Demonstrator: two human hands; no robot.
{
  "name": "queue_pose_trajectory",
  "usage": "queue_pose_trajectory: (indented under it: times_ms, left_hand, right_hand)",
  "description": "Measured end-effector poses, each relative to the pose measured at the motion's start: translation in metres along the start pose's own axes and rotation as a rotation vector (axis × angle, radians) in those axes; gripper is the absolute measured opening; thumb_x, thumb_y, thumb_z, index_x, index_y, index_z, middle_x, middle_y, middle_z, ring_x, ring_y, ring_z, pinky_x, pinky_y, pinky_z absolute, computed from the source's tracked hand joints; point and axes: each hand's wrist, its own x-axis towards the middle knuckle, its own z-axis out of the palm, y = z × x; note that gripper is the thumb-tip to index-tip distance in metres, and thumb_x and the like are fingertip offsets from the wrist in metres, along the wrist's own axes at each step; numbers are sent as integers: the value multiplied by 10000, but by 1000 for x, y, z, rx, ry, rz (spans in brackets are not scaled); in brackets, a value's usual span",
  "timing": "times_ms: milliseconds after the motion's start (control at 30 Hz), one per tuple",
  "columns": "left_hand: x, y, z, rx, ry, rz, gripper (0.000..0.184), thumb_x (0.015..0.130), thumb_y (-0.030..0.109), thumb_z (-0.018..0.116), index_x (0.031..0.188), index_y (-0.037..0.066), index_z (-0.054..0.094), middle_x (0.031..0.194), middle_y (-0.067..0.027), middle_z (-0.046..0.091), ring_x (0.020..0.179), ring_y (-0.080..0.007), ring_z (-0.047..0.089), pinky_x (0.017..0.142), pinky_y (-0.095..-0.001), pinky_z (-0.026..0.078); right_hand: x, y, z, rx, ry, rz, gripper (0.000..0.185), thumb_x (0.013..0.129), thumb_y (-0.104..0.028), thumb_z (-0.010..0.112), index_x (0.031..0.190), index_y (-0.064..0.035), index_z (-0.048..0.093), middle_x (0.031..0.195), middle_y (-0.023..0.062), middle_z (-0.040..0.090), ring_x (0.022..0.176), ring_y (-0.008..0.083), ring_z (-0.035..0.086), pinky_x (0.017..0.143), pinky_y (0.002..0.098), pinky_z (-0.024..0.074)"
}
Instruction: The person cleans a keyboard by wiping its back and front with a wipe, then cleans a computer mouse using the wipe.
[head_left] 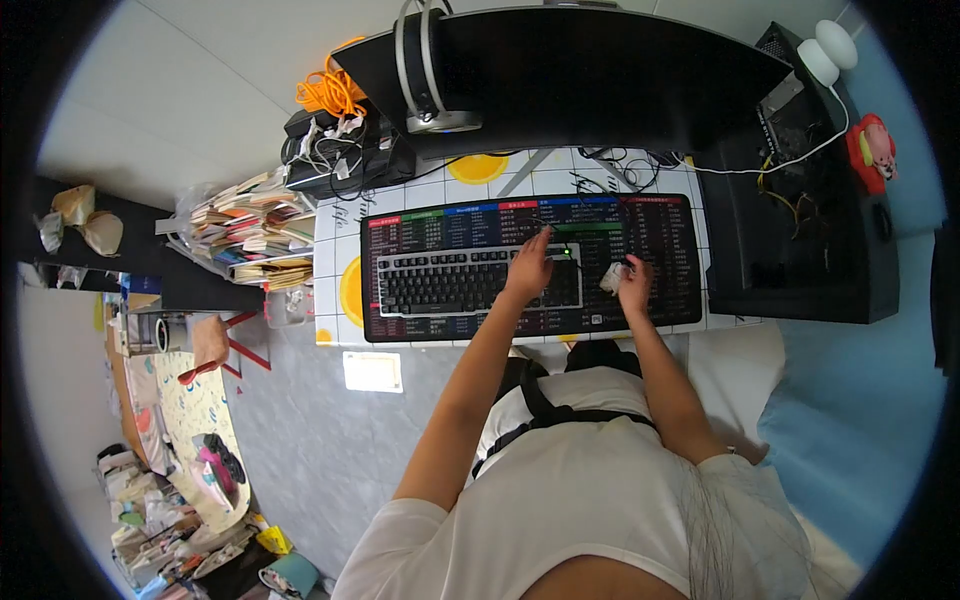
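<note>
White gridded tablecloth (335, 237) is covering the desk mid-frame, dark printed desk mat (662, 262) lying on top. Full-size keyboard (440, 284) is sitting on the mat, frame center. Left hand (530, 267) is lying over keyboard's right part, fingertips at top edge; can't tell if gripping. Right hand (635, 286), right of keyboard, is pinching crumpled whitish tissue (611, 278). Black monitor (600, 80) is standing upper center.

A silver-framed, black-keyed keyboard (440, 284) lies flat on a printed mat (665, 265); a crumpled whitish wad (611, 278) (material unclear) is held beside it.
</note>
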Motion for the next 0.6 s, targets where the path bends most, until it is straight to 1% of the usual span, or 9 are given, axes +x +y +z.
queue_pose_trajectory:
  times_ms: [67,133,267,333,400,467,500,533,600]
  left_hand:
    - [6,-1,5,-62,39,9,598,772,130,532,1312,70,281,1262,-172,417,1165,-328,391,932,-402,357]
    - [12,1,8,-71,51,36,600,793,153,527,1321,58,259,1268,-196,403,1173,-341,380,929,-404,360]
    - [27,9,17,-95,-1,-87,630,815,208,551,1333,46,230,1274,-205,393,1161,-345,393,938,-394,351]
    - [35,12,26,-95,-20,-92,673,816,228,576,1346,44,204,1296,-211,368,1168,-345,387,954,-387,337]
    - [45,16,35,-318,-44,-141,716,808,234,596,1349,20,179,1310,-224,348,1193,-333,370,965,-376,321]
    - [57,28,37,-266,-107,-188,798,789,223,623,1368,34,107,1320,-231,334,1209,-319,355,970,-369,309]
    - [63,26,47,-376,-53,-161,827,787,218,627,1372,42,71,1322,-227,333,1210,-316,354,967,-365,311]
    - [68,29,50,-486,1,-132,856,784,214,631,1377,50,35,1325,-223,332,1212,-312,352,965,-362,314]
    - [77,37,45,-544,-14,-242,873,792,218,624,1379,64,-4,1309,-210,360,1200,-300,371,955,-362,329]
  right_hand:
    - [-5,19,6,-235,-138,-273,410,768,-90,616,1146,-76,458,1151,163,395,1084,308,377,886,430,358]
    - [-14,-1,-7,-467,-218,-350,400,762,-78,612,1131,-67,458,1151,160,396,1073,318,395,877,419,372]
    - [13,11,-10,-459,-318,-307,375,774,-68,583,1126,-68,453,1133,162,417,1025,327,443,837,399,403]
    - [21,5,-13,-367,-252,-7,335,785,-35,546,1108,-72,467,1110,167,440,960,341,490,787,390,433]
    - [34,5,-9,-319,-247,63,364,789,-36,545,1144,-37,461,1090,188,457,934,340,499,772,422,447]
    - [51,23,5,-221,-219,228,374,819,-76,521,1173,6,433,1116,217,458,941,346,508,761,418,455]
    - [55,24,5,-199,-195,114,428,839,-191,532,1180,43,423,1092,210,507,912,348,533,749,421,462]
    - [62,14,2,-199,-193,113,428,839,-191,532,1180,43,423,1092,210,507,912,348,533,749,421,462]
    - [79,-6,0,-237,-453,297,459,835,-291,542,1154,28,455,997,190,568,836,339,564,699,428,474]
